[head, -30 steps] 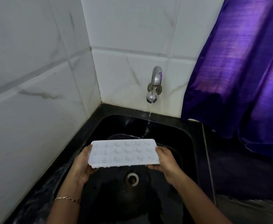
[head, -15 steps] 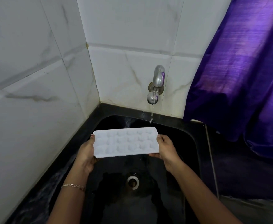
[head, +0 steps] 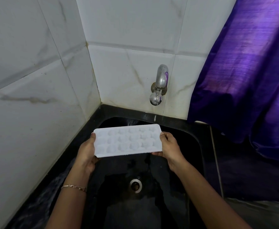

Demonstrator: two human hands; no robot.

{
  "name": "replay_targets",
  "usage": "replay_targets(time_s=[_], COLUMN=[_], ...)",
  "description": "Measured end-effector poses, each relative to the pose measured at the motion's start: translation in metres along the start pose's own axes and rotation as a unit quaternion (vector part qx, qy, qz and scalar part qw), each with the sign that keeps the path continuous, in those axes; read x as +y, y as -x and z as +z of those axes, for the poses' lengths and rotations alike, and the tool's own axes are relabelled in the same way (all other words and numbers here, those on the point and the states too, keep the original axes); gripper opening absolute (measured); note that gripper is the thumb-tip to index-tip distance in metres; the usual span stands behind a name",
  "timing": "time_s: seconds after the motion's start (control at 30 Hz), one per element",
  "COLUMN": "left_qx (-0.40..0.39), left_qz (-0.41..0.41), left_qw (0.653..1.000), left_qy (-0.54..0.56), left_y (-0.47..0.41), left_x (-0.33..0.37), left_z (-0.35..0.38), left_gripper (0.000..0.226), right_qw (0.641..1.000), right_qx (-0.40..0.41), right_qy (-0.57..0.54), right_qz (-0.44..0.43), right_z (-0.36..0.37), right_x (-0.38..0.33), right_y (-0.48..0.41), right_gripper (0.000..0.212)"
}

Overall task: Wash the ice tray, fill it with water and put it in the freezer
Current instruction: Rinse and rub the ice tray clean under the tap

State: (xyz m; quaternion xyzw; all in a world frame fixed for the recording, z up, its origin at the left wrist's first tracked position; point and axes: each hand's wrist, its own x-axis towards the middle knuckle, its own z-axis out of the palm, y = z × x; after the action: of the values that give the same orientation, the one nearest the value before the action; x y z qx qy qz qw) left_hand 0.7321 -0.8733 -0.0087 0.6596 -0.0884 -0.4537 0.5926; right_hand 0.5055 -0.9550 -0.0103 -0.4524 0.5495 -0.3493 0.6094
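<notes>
A white rectangular plastic ice tray (head: 127, 140) with rounded cavities is held level above the black sink (head: 190, 146), over the far half of the basin and just near of the wall-mounted silver metal tap (head: 160, 85). The left hand (head: 86, 152) grips its left short end, thumb on the rim and fingers underneath. The right hand (head: 170, 146) grips the right short end the same way. A thin streak of water (head: 155, 118) shows below the tap. The round metal drain (head: 136, 185) lies under the tray, nearer the person. A thin gold bracelet (head: 74, 187) circles the left wrist. A shiny purple curtain (head: 242, 71) hangs at the right, against the white marble-look tiled wall (head: 36, 80).
</notes>
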Motion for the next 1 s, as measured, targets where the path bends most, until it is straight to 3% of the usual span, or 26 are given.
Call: replay_targets(time_s=[0.2, 1.0], left_qx=[-0.005, -0.042], left_qz=[0.000, -0.001], left_qw=[1.000, 0.999], left_qy=[0.009, -0.026], left_y=[0.000, -0.005], left_x=[0.001, 0.008], left_z=[0.001, 0.032], left_gripper=[0.042, 0.039], right_qw=[1.000, 0.999], right_qx=[0.000, 0.033], right_qy=[0.003, -0.021], right_qz=[-0.006, -0.017], right_z=[0.000, -0.024], right_x=[-0.002, -0.010], right_y=[-0.002, -0.001], right_gripper=[0.037, 0.030])
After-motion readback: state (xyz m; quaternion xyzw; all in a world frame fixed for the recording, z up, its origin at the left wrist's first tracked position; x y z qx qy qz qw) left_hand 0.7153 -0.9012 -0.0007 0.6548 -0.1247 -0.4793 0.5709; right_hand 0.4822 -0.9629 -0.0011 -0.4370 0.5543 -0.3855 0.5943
